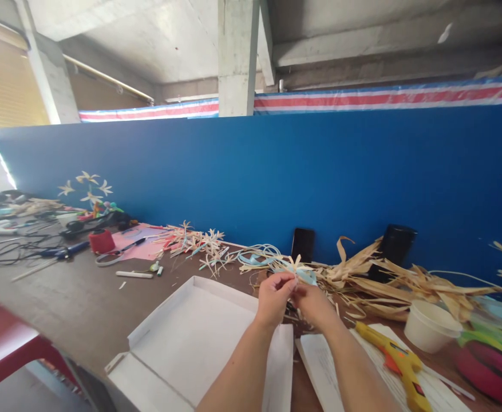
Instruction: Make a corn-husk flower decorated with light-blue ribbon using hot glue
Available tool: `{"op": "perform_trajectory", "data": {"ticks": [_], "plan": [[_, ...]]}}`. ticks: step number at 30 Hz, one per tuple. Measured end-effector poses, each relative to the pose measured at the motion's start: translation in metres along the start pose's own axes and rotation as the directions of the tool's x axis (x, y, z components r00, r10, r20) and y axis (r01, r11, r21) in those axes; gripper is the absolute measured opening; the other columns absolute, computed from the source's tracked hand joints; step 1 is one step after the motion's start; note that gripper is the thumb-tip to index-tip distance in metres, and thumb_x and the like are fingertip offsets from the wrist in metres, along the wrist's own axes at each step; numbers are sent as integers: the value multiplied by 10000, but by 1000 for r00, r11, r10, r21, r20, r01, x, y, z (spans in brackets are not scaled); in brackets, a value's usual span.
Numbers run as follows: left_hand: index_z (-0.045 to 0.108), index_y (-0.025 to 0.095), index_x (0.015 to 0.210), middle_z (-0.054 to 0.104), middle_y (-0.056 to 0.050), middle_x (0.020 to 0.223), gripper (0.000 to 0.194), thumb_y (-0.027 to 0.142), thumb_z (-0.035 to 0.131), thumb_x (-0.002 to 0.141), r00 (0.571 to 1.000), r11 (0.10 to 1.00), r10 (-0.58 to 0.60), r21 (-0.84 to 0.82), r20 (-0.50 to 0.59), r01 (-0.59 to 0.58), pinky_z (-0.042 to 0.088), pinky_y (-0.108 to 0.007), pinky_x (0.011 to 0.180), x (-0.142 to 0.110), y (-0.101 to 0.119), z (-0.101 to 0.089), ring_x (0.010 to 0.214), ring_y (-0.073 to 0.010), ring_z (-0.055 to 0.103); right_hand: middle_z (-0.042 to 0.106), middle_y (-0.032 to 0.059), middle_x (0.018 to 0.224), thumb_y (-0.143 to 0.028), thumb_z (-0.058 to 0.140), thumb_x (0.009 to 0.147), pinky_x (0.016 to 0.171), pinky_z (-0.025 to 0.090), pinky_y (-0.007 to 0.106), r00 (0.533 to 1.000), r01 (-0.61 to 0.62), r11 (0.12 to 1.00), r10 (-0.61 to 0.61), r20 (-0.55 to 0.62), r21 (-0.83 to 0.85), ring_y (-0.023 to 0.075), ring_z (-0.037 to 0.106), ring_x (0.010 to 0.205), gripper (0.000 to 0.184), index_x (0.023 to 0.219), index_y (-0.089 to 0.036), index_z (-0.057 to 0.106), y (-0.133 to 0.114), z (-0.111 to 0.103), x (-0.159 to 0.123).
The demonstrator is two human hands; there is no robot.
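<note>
A small pale flower (296, 265), made of what looks like dried husk, stands up out of my fingertips. My left hand (275, 293) pinches it near its base, with thumb and forefinger pressed together. Right beside it, my right hand (313, 304) is closed too, its fingertips meeting the left ones at the flower's lower end. The stem, if any, is hidden by the fingers. Under my left forearm lies an open white cardboard box (186, 326). Behind the hands are coiled light-blue strips (261, 252) and a pile of dried husks (362, 272).
A yellow glue gun (394, 357) lies on printed papers (319, 355) at right, near a white cup (431, 326). Finished husk flowers (212, 246) lie along the blue partition (233, 177). A phone (303, 245) leans there. Cables and a red tape roll (102, 242) are at left.
</note>
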State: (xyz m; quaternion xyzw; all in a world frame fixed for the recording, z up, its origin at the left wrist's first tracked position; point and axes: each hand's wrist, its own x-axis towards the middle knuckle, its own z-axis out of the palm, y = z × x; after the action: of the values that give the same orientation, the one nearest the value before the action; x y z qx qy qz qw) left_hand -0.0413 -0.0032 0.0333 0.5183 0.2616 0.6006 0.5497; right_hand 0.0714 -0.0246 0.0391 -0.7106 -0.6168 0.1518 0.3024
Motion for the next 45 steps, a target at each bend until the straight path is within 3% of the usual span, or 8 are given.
{"op": "perform_trajectory", "data": {"ticks": [3, 5, 7, 10, 19, 28, 38, 45], "plan": [[713, 155, 774, 679, -69, 795, 165, 286, 677, 679, 999, 999, 36, 15, 3, -36, 452, -263, 733, -2, -1, 1, 751, -169, 593, 683, 37, 718, -389, 457, 814, 596, 436, 267, 990, -53, 988, 71, -119, 146, 184, 609, 669, 326, 914, -199, 703, 6, -15, -14], [714, 154, 792, 680, -77, 809, 185, 303, 670, 691, 999, 999, 37, 33, 31, -38, 451, -261, 725, -5, -2, 2, 754, -172, 594, 657, 35, 669, -473, 503, 782, 538, 423, 262, 972, -75, 932, 148, -183, 356, 191, 592, 650, 393, 973, -182, 686, 7, -21, -23], [714, 152, 801, 680, -81, 823, 200, 317, 665, 700, 997, 998, 36, 54, 63, -39, 451, -257, 716, -7, -4, 5, 758, -173, 595, 632, 25, 642, -518, 567, 731, 490, 400, 243, 968, -66, 829, 189, -167, 555, 183, 571, 639, 462, 1016, -170, 673, 6, -24, -30], [709, 144, 813, 678, -70, 812, 201, 309, 647, 716, 994, 995, 40, 89, 101, -49, 455, -254, 695, -10, -7, 9, 739, -165, 594, 638, 21, 681, -516, 639, 670, 469, 381, 231, 968, -57, 758, 201, -150, 650, 166, 550, 626, 498, 1026, -169, 675, 6, -22, -34], [706, 155, 766, 667, -37, 748, 111, 211, 626, 714, 990, 957, 81, 269, 115, -109, 449, -235, 675, -12, -20, 14, 715, -145, 583, 680, 30, 721, -552, 660, 628, 572, 423, 280, 904, -77, 815, 300, -304, 574, 193, 580, 626, 522, 985, -174, 701, 22, -10, -35], [716, 169, 756, 677, -22, 744, 106, 215, 631, 713, 975, 927, 118, 330, 188, -176, 439, -222, 697, -18, -14, 18, 710, -135, 584, 699, 62, 842, -495, 624, 687, 751, 437, 301, 872, 109, 923, 90, -481, 369, 237, 608, 813, 350, 837, -189, 708, 25, -14, -43], [724, 142, 813, 690, -34, 746, 173, 230, 626, 701, 975, 958, -12, 283, 223, -53, 442, -217, 650, -19, -12, 17, 675, -134, 582, 685, 62, 899, -476, 611, 709, 800, 435, 310, 866, 177, 907, 41, -499, 381, 226, 606, 846, 338, 871, -190, 688, 23, -11, -47], [714, 146, 743, 662, -10, 684, 119, 193, 628, 674, 983, 945, -5, 321, 185, -55, 435, -206, 655, -17, -15, 16, 656, -117, 559, 694, 60, 877, -544, 615, 638, 779, 433, 324, 893, 24, 934, 140, -427, 357, 257, 609, 850, 421, 874, -205, 697, 17, -18, -49]]}}
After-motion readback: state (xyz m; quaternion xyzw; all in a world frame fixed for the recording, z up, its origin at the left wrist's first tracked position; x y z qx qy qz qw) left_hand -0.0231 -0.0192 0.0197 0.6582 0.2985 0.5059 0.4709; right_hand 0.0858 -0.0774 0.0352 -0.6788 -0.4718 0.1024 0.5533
